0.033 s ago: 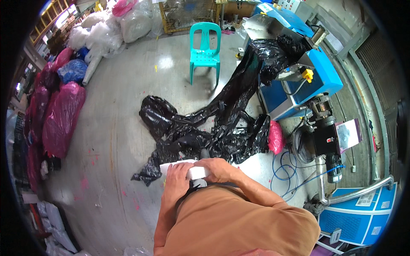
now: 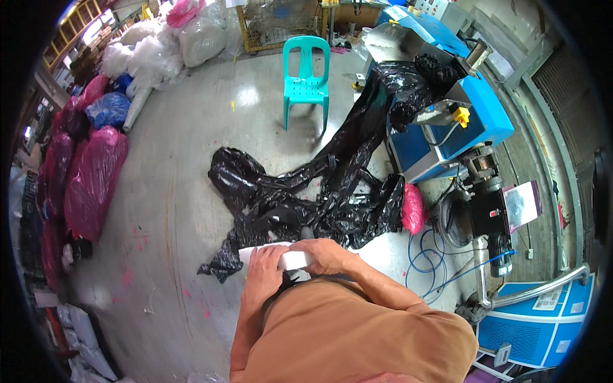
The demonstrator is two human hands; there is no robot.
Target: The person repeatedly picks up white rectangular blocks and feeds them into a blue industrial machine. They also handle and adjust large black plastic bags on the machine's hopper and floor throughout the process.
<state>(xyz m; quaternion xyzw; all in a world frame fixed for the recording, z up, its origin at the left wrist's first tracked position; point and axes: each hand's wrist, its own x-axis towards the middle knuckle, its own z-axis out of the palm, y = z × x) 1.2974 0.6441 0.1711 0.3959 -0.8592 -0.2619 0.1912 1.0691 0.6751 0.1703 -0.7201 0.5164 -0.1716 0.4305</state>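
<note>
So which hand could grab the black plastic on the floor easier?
Probably the right hand. It rests on the far end of the white block, closest to the black plastic sheet. The left hand sits on the block's other end, slightly farther back.
</note>
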